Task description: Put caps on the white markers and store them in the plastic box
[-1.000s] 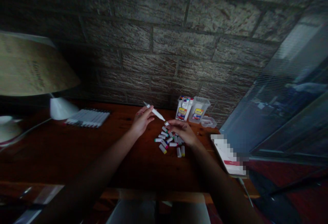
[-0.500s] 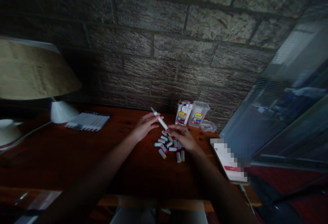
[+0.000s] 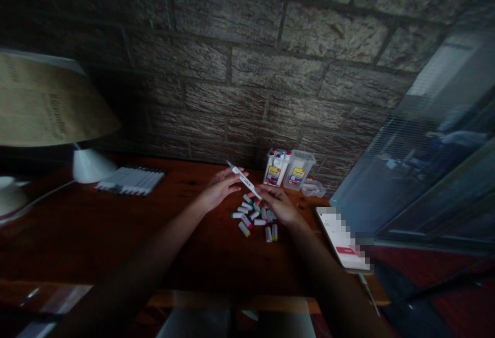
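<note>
A white marker pen (image 3: 245, 179) without a cap on its upper end is held slantwise between both hands, above the table. My left hand (image 3: 218, 189) pinches it near the bare tip, fingers partly behind the barrel. At its lower end, the fingers of my right hand (image 3: 279, 204) are closed on it. Just below my right hand lies a pile of loose marker caps (image 3: 245, 221), white with green, yellow, pink and blue ends. Several white markers (image 3: 133, 180) lie side by side in a row on the left of the table.
A clear box of capped markers (image 3: 276, 167) stands by the brick wall, beside another clear box (image 3: 299, 169) and a clear lid (image 3: 313, 188). At left are a lamp (image 3: 88, 165) and its cable. A white box (image 3: 340, 240) lies at the table's right edge.
The marker has turned about its length, so dark print now faces me. Both hands keep their hold at nearly the same place. The view has shifted slightly.
</note>
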### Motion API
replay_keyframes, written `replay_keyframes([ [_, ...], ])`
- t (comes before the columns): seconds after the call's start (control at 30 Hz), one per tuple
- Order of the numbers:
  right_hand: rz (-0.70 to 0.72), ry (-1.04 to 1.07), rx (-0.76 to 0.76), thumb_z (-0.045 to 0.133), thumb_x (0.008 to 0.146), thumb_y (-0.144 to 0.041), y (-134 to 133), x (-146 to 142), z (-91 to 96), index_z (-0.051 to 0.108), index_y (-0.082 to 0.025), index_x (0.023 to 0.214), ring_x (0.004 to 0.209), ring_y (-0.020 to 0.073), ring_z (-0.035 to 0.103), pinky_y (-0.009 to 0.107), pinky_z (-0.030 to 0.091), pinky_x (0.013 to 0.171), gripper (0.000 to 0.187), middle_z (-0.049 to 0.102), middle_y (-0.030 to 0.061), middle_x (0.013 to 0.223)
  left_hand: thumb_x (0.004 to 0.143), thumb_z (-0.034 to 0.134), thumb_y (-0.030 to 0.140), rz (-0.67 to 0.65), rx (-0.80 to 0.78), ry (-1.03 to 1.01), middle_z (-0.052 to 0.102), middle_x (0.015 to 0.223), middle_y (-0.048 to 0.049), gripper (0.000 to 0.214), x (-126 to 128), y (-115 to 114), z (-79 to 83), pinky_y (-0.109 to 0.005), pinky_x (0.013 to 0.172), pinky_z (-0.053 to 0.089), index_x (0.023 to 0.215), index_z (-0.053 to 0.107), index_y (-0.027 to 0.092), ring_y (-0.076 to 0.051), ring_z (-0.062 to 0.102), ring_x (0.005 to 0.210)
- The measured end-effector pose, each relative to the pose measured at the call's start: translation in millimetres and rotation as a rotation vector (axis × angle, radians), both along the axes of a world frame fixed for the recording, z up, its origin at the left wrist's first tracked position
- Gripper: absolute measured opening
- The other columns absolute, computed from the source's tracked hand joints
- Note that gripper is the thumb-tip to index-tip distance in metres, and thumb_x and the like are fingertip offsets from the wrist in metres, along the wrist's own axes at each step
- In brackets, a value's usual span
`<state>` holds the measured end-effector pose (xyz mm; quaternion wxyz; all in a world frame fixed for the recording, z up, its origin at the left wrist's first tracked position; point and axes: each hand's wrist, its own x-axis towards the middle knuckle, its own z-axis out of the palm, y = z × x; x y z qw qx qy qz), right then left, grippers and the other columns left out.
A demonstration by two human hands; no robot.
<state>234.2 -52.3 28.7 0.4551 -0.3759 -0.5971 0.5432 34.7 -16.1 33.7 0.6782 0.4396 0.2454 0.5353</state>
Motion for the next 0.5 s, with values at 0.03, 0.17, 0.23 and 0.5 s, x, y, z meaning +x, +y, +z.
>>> replay_keyframes([
  [0.03, -0.006, 0.004, 0.0, 0.071, 0.077, -0.049, 0.6, 0.4, -0.5, 0.073, -0.02, 0.099, 0.06, 0.0084, 0.054, 0.021, 0.04, 0.055, 0.037, 0.074, 0.0055, 0.092, 0.069, 0.079, 0.024, -0.008, 0.006, 0.007, 0.072, 0.109, -0.0098, 0.029, -0.4, 0.2, -0.2, -0.028, 0.076, 0.051, 0.097, 0.073, 0.018, -0.018, 0.067, 0.09],
  [0.17, -0.022, 0.013, 0.011, 0.071, 0.076, -0.051, 2.1, 0.7, -1.2, 0.073, -0.019, 0.096, 0.054, 0.0065, 0.049, 0.02, 0.038, 0.051, 0.037, 0.072, 0.0043, 0.087, 0.071, 0.079, 0.026, -0.049, 0.077, 0.093, 0.07, 0.115, -0.0113, 0.032, -0.7, 0.5, -4.8, -0.028, 0.078, 0.052, 0.101, 0.074, 0.018, -0.02, 0.067, 0.098],
  [0.23, -0.018, 0.015, 0.023, 0.07, 0.077, -0.052, 1.6, 0.3, -0.5, 0.072, -0.019, 0.092, 0.051, 0.0053, 0.044, 0.02, 0.034, 0.048, 0.037, 0.07, 0.0026, 0.082, 0.071, 0.079, 0.027, -0.093, 0.131, 0.16, 0.07, 0.116, -0.0122, 0.034, 1.1, -0.7, -8.8, -0.029, 0.079, 0.052, 0.103, 0.074, 0.017, -0.022, 0.067, 0.099],
  [0.5, -0.077, 0.052, 0.005, 0.073, 0.071, -0.055, 2.0, 0.9, 1.0, 0.071, -0.019, 0.088, 0.046, 0.0044, 0.035, 0.02, 0.022, 0.042, 0.04, 0.056, -0.0026, 0.065, 0.07, 0.08, 0.034, -0.157, 0.146, 0.22, 0.07, 0.112, -0.0141, 0.037, 8.6, -6.1, -11.0, -0.034, 0.078, 0.054, 0.103, 0.074, 0.017, -0.026, 0.067, 0.1],
])
